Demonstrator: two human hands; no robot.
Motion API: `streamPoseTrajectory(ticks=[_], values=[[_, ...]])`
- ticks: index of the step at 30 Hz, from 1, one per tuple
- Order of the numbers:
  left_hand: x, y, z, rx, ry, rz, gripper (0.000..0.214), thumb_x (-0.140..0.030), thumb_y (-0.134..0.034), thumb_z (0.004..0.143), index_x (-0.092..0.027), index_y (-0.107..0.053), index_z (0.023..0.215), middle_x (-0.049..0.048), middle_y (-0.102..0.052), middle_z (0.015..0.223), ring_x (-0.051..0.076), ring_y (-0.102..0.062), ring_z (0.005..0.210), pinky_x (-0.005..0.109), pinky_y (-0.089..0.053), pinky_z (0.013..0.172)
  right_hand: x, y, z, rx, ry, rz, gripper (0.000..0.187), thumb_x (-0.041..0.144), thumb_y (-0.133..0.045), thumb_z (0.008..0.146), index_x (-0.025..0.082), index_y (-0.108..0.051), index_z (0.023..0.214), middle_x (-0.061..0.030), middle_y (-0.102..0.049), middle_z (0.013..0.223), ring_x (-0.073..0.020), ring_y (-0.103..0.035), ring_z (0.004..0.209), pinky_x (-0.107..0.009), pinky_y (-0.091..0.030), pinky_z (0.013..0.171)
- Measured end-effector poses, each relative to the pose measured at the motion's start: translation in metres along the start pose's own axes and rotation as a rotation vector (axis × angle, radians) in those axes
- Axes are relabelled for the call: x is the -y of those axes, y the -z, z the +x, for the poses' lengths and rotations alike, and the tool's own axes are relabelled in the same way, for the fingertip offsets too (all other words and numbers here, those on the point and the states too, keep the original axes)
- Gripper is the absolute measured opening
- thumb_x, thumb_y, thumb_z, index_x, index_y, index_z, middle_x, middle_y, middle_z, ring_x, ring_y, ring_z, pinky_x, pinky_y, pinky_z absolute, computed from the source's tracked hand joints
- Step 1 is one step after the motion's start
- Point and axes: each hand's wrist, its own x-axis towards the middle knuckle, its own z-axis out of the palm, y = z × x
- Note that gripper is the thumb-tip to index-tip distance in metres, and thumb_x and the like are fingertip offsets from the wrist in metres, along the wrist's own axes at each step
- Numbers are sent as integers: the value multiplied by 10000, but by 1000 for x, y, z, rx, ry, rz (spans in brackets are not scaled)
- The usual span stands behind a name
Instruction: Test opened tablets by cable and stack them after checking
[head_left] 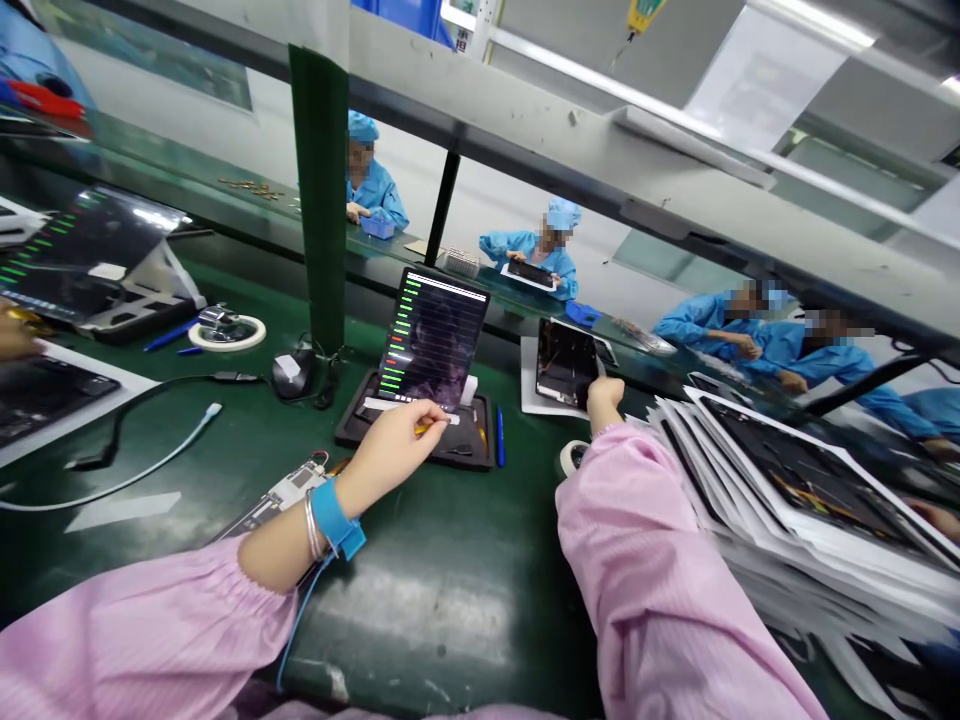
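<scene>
My left hand, with a blue wrist strap above it, is over the front of a black tray. Its thumb and fingertips are pinched together; whatever is between them is too small to make out. Behind the fingers a tablet screen leans upright, lit with green and red marks in rows. My right hand reaches forward and grips the right edge of an opened tablet housing, tilted up over a white sheet. A circuit board with wires lies partly behind my left forearm.
Stacked tablet housings with white sheets crowd the right. A blue pen, tape roll, mouse and white cable lie on the green table. A green post rises behind; several co-workers sit beyond.
</scene>
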Motion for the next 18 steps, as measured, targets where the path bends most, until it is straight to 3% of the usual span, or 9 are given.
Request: streamPoseTrajectory(ticks=[4, 7, 9, 10, 12, 14, 15, 16, 18], values=[[3, -3, 0, 50, -5, 54, 201, -318, -487, 822, -186, -627, 879, 44, -686, 883, 192, -624, 818, 290, -473, 737, 17, -4, -16, 35, 0, -76, 357, 352, -561, 909, 155, -522, 1204, -91, -533, 1205, -219, -561, 1028, -432, -496, 862], [6, -7, 0, 102, -10, 116, 214, -325, -474, 823, -192, -631, 882, 51, -692, 901, 207, -626, 832, 305, -471, 756, 45, -7, -44, 121, 152, -65, 373, 317, -552, 909, 148, -502, 1237, -125, -481, 1289, -258, -491, 1150, -480, -419, 963], [8, -10, -2, 161, -14, 180, 227, -334, -465, 825, -196, -634, 884, 57, -695, 924, 221, -627, 854, 316, -467, 775, 59, 6, -78, 219, 300, -38, 393, 283, -564, 885, 129, -505, 1243, -154, -458, 1325, -263, -423, 1236, -445, -349, 1041], [9, -12, -4, 196, -15, 219, 235, -340, -459, 826, -199, -637, 883, 60, -696, 932, 228, -627, 863, 321, -464, 783, 64, 20, -100, 283, 390, -25, 406, 279, -586, 863, 141, -515, 1238, -141, -468, 1326, -246, -414, 1254, -404, -340, 1057], [13, -15, -6, 273, -14, 302, 248, -349, -447, 831, -206, -642, 886, 62, -697, 939, 240, -629, 867, 332, -457, 794, 67, 63, -148, 434, 607, -12, 427, 312, -686, 779, 256, -568, 1185, -29, -473, 1351, -198, -389, 1291, -317, -336, 1072], [19, -18, -8, 327, -17, 373, 258, -364, -442, 832, -220, -645, 898, 57, -697, 928, 248, -630, 848, 344, -454, 791, 65, 118, -188, 685, 1060, -37, 523, 368, -655, 805, 271, -489, 1291, -40, -275, 1493, -233, -248, 1376, -386, -305, 1101], [23, -20, -8, 335, -28, 402, 265, -377, -441, 834, -225, -643, 913, 59, -696, 920, 253, -630, 837, 351, -455, 784, 63, 147, -200, 743, 1174, -81, 502, 370, -622, 835, 293, -472, 1308, -23, -242, 1508, -228, -240, 1380, -393, -300, 1108], [26, -21, -8, 328, -49, 427, 276, -390, -442, 834, -227, -639, 936, 65, -694, 918, 259, -629, 831, 360, -456, 781, 59, 176, -205, 719, 1225, -121, 419, 340, -573, 871, 312, -495, 1282, -4, -278, 1493, -212, -276, 1366, -384, -312, 1103], [30, -25, -8, 269, -118, 461, 301, -405, -451, 831, -221, -630, 988, 88, -684, 956, 279, -618, 876, 386, -454, 806, 46, 228, -192, 483, 1168, -198, 289, 262, -494, 908, 298, -563, 1186, -14, -417, 1410, -208, -386, 1303, -393, -340, 1082]])
